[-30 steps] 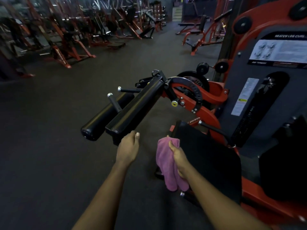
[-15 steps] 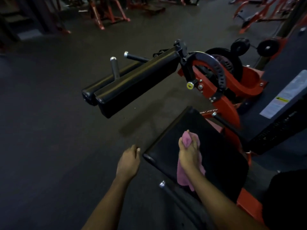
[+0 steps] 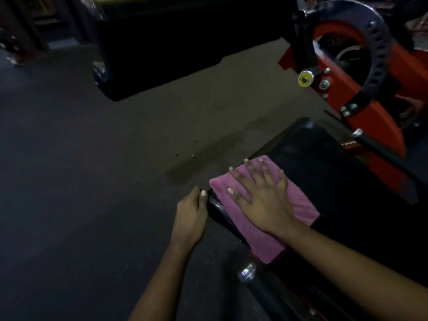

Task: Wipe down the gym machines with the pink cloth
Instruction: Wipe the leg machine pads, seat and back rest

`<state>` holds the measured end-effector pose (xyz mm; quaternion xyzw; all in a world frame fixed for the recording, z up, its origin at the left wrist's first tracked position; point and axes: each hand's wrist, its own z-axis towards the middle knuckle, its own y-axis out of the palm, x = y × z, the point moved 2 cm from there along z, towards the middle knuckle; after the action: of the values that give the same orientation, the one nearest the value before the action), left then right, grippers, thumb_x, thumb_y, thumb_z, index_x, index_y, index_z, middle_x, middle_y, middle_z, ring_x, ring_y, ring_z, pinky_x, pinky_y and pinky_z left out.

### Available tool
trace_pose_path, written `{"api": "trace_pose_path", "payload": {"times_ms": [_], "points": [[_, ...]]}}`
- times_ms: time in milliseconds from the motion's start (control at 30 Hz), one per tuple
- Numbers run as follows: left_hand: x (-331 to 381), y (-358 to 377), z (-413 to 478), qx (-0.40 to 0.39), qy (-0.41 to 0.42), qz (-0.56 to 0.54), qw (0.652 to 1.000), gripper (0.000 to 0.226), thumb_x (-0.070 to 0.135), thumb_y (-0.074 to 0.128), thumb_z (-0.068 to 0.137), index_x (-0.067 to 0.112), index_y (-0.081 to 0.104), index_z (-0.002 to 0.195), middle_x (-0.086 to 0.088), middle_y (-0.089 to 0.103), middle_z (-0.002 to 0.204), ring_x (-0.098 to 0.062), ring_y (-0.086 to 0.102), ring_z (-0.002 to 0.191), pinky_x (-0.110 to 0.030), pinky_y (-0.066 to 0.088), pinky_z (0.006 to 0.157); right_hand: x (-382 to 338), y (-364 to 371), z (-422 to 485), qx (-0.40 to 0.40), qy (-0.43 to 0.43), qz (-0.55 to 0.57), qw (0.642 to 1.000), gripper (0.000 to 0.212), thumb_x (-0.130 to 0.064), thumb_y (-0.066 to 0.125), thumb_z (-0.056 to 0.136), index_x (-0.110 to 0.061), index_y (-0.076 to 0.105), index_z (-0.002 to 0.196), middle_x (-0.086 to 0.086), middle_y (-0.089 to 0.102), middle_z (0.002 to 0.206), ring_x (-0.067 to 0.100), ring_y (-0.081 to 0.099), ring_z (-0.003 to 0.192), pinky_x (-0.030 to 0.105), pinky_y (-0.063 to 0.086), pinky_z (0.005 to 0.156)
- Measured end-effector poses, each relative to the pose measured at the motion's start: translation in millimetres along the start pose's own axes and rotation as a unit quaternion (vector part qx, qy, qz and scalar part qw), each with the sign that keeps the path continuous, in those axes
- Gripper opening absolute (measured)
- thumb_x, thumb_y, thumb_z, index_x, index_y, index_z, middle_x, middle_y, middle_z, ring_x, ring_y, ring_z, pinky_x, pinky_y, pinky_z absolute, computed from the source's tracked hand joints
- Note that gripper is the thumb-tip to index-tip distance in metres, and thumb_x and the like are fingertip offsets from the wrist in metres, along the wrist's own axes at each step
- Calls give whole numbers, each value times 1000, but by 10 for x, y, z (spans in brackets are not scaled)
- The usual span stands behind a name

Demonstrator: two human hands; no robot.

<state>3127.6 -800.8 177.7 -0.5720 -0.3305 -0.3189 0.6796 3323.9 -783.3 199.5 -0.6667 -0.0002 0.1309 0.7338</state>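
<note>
Head view, steeply down onto the black seat pad (image 3: 335,172) of an orange-framed gym machine (image 3: 382,126). Spread flat over the pad's near left corner: the pink cloth (image 3: 260,242), folded to a rough rectangle, near end reaching the pad's front edge. Pressed palm-down on the middle of the cloth: the right hand (image 3: 261,200), fully opened, fingers (image 3: 249,172) straight and fanned apart, tips reaching the cloth's far edge, nothing gripped. Just beside the pad's left edge, over the dark floor (image 3: 92,181): the left hand (image 3: 191,216), back uppermost, fingers loosely curled under and mostly hidden, thumb pointing forward, nothing seen in it; thumb tip very close to the pad's corner, contact impossible to tell. Across the top of the view, above the floor and well apart from both hands: a thick black padded leg roller (image 3: 173,42), blurred and dark. At upper right: a curved black adjustment plate (image 3: 377,54) with a row of small holes, bolted to the orange frame, and a yellow-faced pin knob (image 3: 305,78) just left of it. Along the pad's right side: a black handle bar (image 3: 379,149) with a chrome end. Below the cloth, near the bottom edge: a second chrome-capped black bar (image 3: 249,272).
</note>
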Motion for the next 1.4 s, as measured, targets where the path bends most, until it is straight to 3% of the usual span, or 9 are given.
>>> {"api": "trace_pose_path", "payload": {"times_ms": [100,267,500,767,867,1033,1200,1300,1400], "points": [[-49,153,-20,62,27,-26,997,37,18,44,106,18,36,70,1,46,63,-5,42,56,-18,32,54,11,35,-34,33,-16,8,999,80,-84,-3,87,-50,5,159,-5,3,172,22,-3,158,69,4,120],[-128,266,14,122,41,-39,991,33,12,44,101,15,38,68,-1,47,60,-11,42,55,-34,29,60,-1,24,-134,38,-70,43,996,84,-93,10,77,-56,22,151,-15,19,167,17,10,156,71,6,117],[-173,343,-88,169,66,-4,983,30,24,37,105,17,38,76,-12,53,74,-24,49,66,-36,31,65,56,67,-127,-6,-104,9,995,80,-90,7,81,-59,10,155,-15,9,170,20,4,157,74,1,116],[-75,437,-225,211,42,-25,976,25,32,29,109,14,40,95,-6,53,78,-32,54,77,-40,36,66,17,90,-205,16,-93,-8,995,72,-83,10,88,-57,12,155,-11,14,169,20,8,157,72,3,117],[-82,461,-206,227,48,-21,972,27,34,27,109,15,38,94,-9,55,79,-35,55,78,-41,36,65,6,74,-113,20,-95,-7,995,78,-88,7,83,-56,18,154,-12,19,168,19,12,156,74,5,116],[-103,464,-193,224,55,0,973,26,35,29,108,16,38,94,-10,52,74,-40,56,77,-42,42,66,-62,67,204,6,-102,-21,994,60,-74,24,97,-48,38,150,-9,36,161,23,25,151,73,11,113],[-71,420,-183,208,39,0,977,23,32,32,107,15,38,93,-16,56,77,-42,57,78,-47,49,70,-259,-30,583,-90,-96,-40,991,59,-73,22,95,-46,62,130,-10,54,148,27,46,136,66,18,107],[-74,426,-221,207,46,5,977,22,32,32,107,14,37,94,-19,58,81,-44,58,80,-44,46,69,-96,21,301,-10,-140,-24,990,63,-76,21,97,-44,49,144,-8,48,154,22,40,142,59,19,110],[-49,427,-245,205,39,12,978,23,32,32,108,13,38,96,-22,60,87,-45,58,84,-46,47,72,189,140,-164,36,-153,-2,988,70,-80,17,92,-51,20,156,-14,19,167,15,15,155,70,9,116]]}}
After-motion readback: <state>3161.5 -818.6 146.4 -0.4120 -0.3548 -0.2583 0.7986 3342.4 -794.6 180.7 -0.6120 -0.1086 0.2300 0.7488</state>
